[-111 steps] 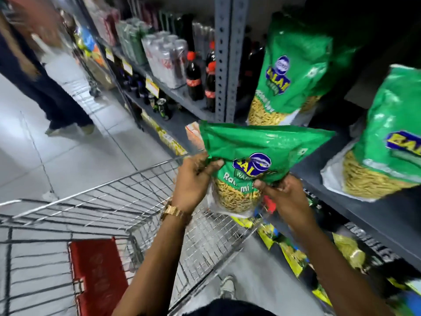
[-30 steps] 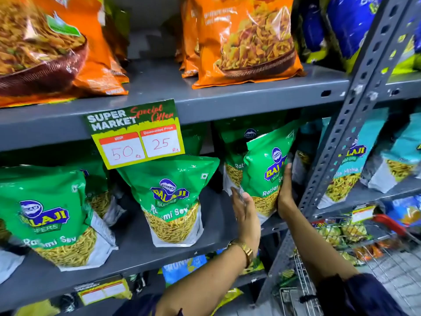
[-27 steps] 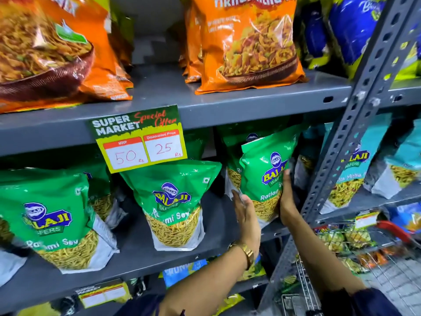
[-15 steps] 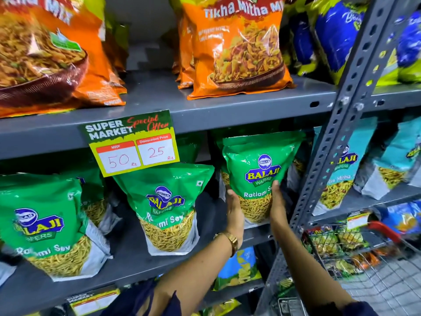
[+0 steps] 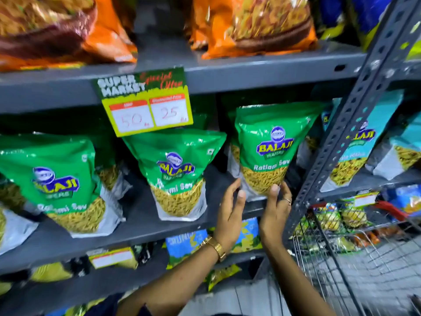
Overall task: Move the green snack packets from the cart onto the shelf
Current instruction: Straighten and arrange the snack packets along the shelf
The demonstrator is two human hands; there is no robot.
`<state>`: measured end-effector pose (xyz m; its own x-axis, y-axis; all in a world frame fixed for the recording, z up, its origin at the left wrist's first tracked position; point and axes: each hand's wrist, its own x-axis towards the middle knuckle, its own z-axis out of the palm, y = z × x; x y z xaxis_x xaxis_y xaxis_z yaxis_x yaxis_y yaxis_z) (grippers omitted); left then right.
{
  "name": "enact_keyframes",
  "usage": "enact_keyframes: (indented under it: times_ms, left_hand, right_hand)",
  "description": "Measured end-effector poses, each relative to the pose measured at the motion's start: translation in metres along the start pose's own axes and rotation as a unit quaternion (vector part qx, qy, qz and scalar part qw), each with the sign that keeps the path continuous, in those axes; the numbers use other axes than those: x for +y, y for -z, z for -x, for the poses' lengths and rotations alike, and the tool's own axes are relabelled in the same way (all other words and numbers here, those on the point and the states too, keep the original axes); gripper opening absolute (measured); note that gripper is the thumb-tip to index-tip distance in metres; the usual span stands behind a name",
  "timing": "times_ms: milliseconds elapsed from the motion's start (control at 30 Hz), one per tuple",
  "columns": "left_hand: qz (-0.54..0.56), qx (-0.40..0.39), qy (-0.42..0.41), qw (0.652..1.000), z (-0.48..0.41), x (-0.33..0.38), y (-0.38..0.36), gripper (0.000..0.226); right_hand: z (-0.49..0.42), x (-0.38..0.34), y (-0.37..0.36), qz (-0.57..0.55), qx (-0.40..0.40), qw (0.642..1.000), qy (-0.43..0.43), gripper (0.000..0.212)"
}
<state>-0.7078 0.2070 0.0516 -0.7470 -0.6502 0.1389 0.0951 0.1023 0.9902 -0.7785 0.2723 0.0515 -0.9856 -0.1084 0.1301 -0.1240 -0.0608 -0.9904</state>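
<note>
Since the Balaji Ratlami Sev packet (image 5: 272,151) looks light, crinkly and slippery, it's best gripped low at both sides. Its base is lightly touched by spread fingers of the left hand (image 5: 230,213) and right hand (image 5: 274,210), nothing pinched.

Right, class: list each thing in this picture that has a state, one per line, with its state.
Rightmost green packet: upright on the shelf, steadied at its base.
Middle green packet: upright, untouched.
Left green packet: leaning, untouched.
Left hand: open, fingertips at the packet's lower edge.
Right hand: open, thumb on the packet's base.
Price sign: hanging tilted.
</note>
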Motion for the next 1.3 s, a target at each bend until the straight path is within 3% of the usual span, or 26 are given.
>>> enact_keyframes:
  times_ms: [167,233,300,367,467,533,600,700,767,833,933,1033,1133,1233,1300]
  left_hand:
    - [-0.168,0.003,-0.153,0.974,0.027,0.013,0.044,0.022]
    - [-0.214,0.067,-0.240,0.945,0.035,0.017,0.065,0.023]
    - [-0.232,0.166,-0.276,0.918,0.042,0.015,0.085,0.033]
    - [-0.206,0.267,-0.253,0.907,0.039,0.015,0.103,0.048]
    - [-0.091,0.346,-0.117,0.927,0.013,0.004,0.128,0.065]
    - [-0.019,0.367,-0.014,0.930,-0.009,-0.003,0.143,0.078]
    - [0.068,0.322,0.049,0.943,-0.021,-0.008,0.151,0.082]
    - [0.133,0.258,0.062,0.955,-0.020,0.001,0.139,0.063]
    - [0.108,0.249,0.066,0.960,-0.013,-0.001,0.131,0.079]
    - [0.082,0.251,0.052,0.963,-0.009,-0.008,0.126,0.089]
    - [0.058,0.254,0.039,0.965,-0.007,-0.012,0.123,0.083]
    - [0.072,0.251,0.042,0.964,-0.006,-0.012,0.123,0.085]
    - [0.064,0.236,0.051,0.968,-0.006,-0.012,0.126,0.076]
    - [0.015,0.218,0.061,0.974,0.002,-0.004,0.129,0.058]
    - [-0.018,0.219,0.062,0.974,0.013,-0.003,0.137,0.083]
  right_hand:
    - [0.051,0.006,-0.014,0.021,-0.058,0.996,0.065,0.069]
    - [0.061,0.005,-0.027,-0.003,-0.113,0.992,0.050,0.067]
    - [0.069,0.006,-0.042,-0.013,-0.169,0.985,0.026,0.067]
    - [0.073,0.003,-0.059,-0.015,-0.218,0.976,-0.002,0.078]
    - [0.078,-0.001,-0.088,-0.015,-0.260,0.965,-0.026,0.109]
    - [0.079,-0.003,-0.104,-0.018,-0.267,0.963,-0.024,0.120]
    - [0.079,-0.008,-0.117,-0.010,-0.266,0.964,-0.023,0.121]
    - [0.070,-0.007,-0.125,-0.025,-0.252,0.967,-0.026,0.111]
    - [0.060,-0.003,-0.124,-0.051,-0.259,0.964,-0.029,0.103]
    - [0.053,-0.003,-0.121,-0.056,-0.266,0.962,-0.030,0.077]
    - [0.053,-0.007,-0.120,-0.072,-0.260,0.962,-0.039,0.035]
    - [0.058,-0.013,-0.121,-0.072,-0.254,0.964,-0.031,0.025]
    - [0.058,-0.011,-0.121,-0.054,-0.250,0.966,-0.030,0.040]
    - [0.060,-0.009,-0.124,-0.054,-0.183,0.982,-0.019,0.087]
    - [0.072,-0.009,-0.123,-0.051,-0.120,0.991,-0.020,0.109]
